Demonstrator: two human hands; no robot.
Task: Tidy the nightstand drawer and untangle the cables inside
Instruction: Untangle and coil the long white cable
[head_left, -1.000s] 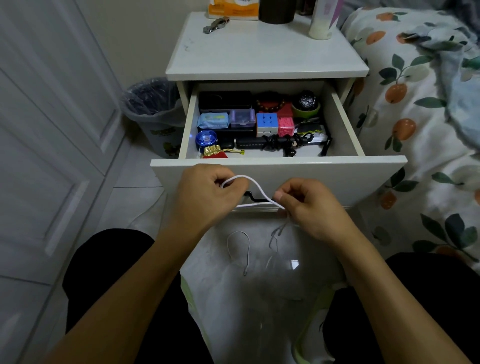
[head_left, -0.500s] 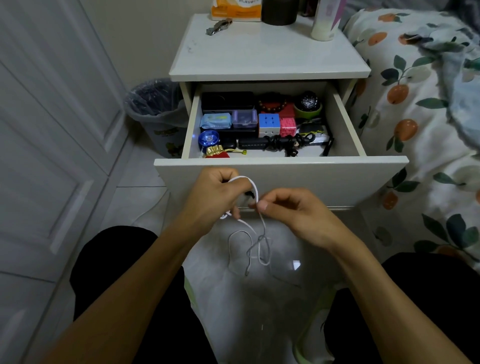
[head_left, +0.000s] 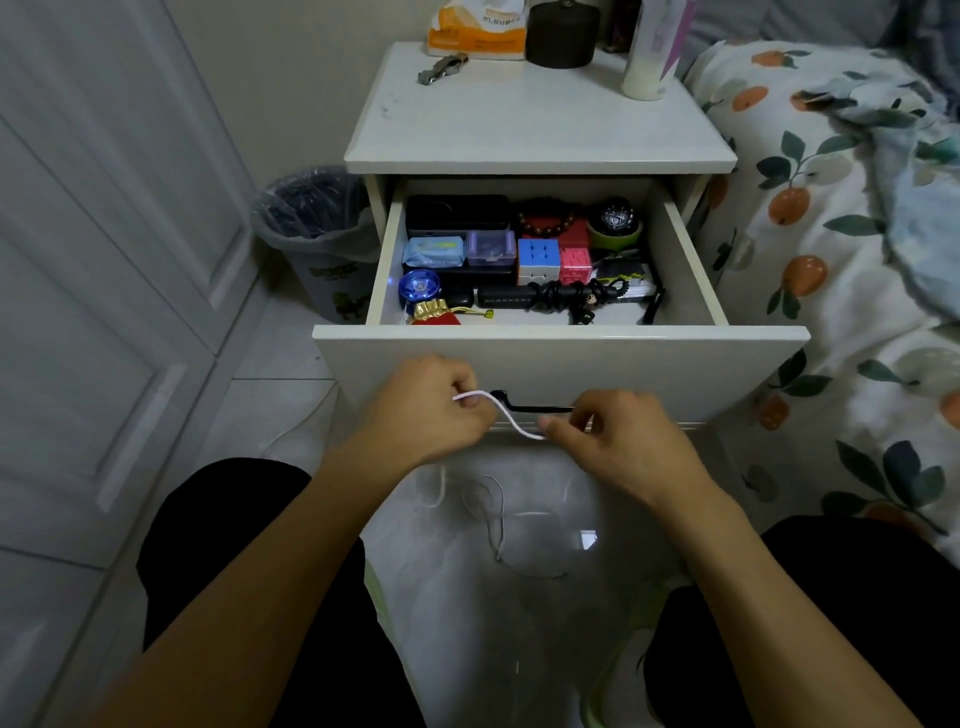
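left hand (head_left: 426, 410) fingers curled, pinching; right hand (head_left: 618, 436) likewise, forearms converging

hands (head_left: 431, 405) x2 | white cable (head_left: 511, 418) x1 | cubes (head_left: 538, 257) x2 | bin (head_left: 317, 234) x1

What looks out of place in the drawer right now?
The black cable at the drawer front is still a knotted clump, lying across other items. Both hands, left hand and right hand, hold the white cable outside.

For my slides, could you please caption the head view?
Both hands stretch a white cable before the open drawer.
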